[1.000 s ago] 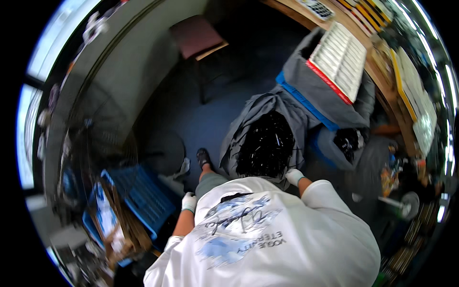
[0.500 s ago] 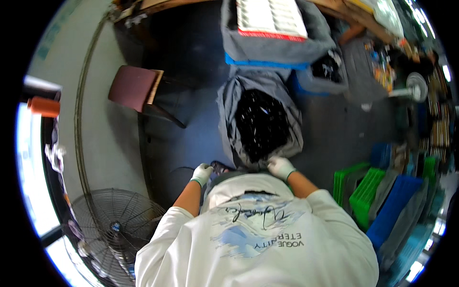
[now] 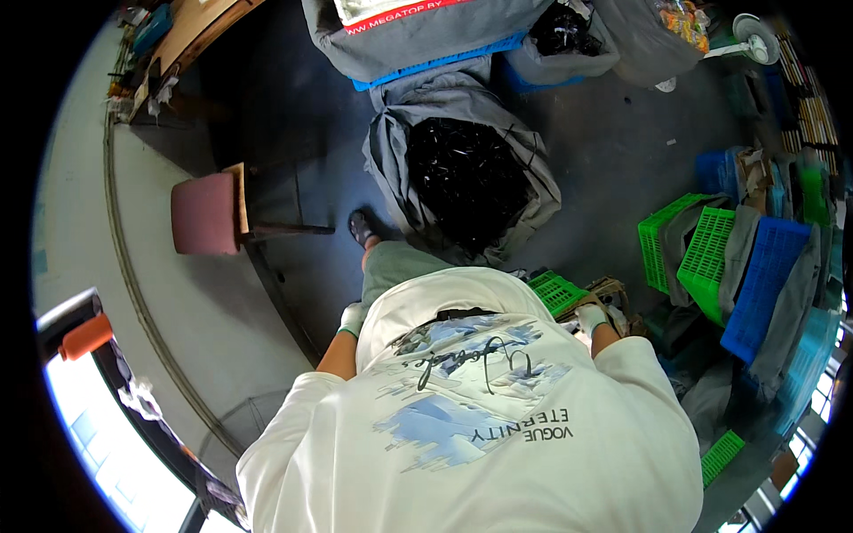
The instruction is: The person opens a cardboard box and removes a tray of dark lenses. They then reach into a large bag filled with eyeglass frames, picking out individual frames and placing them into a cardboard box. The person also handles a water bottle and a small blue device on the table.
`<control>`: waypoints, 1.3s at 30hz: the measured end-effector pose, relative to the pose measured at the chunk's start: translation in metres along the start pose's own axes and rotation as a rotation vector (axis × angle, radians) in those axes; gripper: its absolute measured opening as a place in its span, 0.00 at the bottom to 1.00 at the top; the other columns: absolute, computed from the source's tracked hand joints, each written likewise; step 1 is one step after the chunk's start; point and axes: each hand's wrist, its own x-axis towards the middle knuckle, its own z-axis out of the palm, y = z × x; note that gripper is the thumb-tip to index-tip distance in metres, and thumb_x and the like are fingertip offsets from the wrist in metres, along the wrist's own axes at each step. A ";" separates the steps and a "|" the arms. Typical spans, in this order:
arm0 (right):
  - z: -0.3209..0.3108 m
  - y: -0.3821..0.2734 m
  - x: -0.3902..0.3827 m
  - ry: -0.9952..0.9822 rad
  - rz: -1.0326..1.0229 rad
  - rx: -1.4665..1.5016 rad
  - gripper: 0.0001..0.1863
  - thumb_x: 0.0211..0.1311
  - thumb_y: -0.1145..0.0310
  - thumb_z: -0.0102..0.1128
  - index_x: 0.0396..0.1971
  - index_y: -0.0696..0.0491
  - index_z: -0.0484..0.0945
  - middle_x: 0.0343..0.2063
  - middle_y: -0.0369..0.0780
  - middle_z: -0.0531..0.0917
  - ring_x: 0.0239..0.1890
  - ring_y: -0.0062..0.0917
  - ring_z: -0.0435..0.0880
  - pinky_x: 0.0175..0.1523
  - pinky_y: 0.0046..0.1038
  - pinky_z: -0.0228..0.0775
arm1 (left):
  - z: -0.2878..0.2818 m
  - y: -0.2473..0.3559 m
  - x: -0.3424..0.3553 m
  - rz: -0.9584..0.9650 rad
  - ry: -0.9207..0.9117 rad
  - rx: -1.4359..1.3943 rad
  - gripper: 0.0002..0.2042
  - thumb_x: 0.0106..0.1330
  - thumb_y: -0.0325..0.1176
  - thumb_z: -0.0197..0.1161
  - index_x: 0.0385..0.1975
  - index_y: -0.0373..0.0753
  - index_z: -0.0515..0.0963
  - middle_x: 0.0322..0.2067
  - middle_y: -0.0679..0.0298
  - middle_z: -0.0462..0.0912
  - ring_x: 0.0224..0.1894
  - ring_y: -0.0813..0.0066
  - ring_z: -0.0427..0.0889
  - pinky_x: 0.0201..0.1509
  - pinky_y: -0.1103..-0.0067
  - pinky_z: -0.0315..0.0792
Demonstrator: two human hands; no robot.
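Note:
My left hand, in a white glove with a green cuff, hangs beside my left hip. The shirt hides part of it and its fingers do not show clearly. My right hand, gloved the same way, is low at my right side, nearest to a green plastic crate and some brown material. Whether it touches either, I cannot tell, and its finger pose is unclear. In front of me on the floor stands a grey lined container full of shiny black pieces; both hands are apart from it.
A chair with a maroon back stands at left by the wall. Farther ahead is a large grey-lined blue crate. Green and blue crates with grey liners stand at right. A wooden table is at far left.
My right hand has left the container's near rim and moved right, beside the green crate. My left hand has drawn back to my hip. The view has turned and shifted.

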 end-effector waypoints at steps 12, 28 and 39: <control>-0.182 -0.421 0.006 0.389 -0.086 0.666 0.24 0.60 0.59 0.60 0.54 0.57 0.78 0.50 0.51 0.82 0.52 0.44 0.81 0.59 0.37 0.71 | -0.283 -0.084 0.065 0.028 0.120 -0.281 0.17 0.62 0.42 0.58 0.41 0.34 0.81 0.42 0.49 0.85 0.48 0.50 0.82 0.54 0.65 0.73; -0.403 -0.624 0.096 0.635 -0.296 0.659 0.15 0.61 0.67 0.56 0.45 0.56 0.82 0.42 0.50 0.85 0.47 0.43 0.84 0.55 0.35 0.75 | -0.342 -0.235 0.048 0.061 0.172 -0.484 0.17 0.65 0.43 0.60 0.43 0.35 0.82 0.40 0.48 0.85 0.45 0.50 0.82 0.51 0.68 0.74; -0.683 -0.775 0.199 0.643 -0.741 0.711 0.14 0.62 0.68 0.56 0.44 0.57 0.81 0.41 0.50 0.85 0.47 0.44 0.84 0.54 0.37 0.75 | -0.499 -0.200 0.105 -0.231 0.095 -0.374 0.18 0.60 0.44 0.57 0.43 0.40 0.83 0.45 0.44 0.82 0.49 0.44 0.79 0.54 0.61 0.73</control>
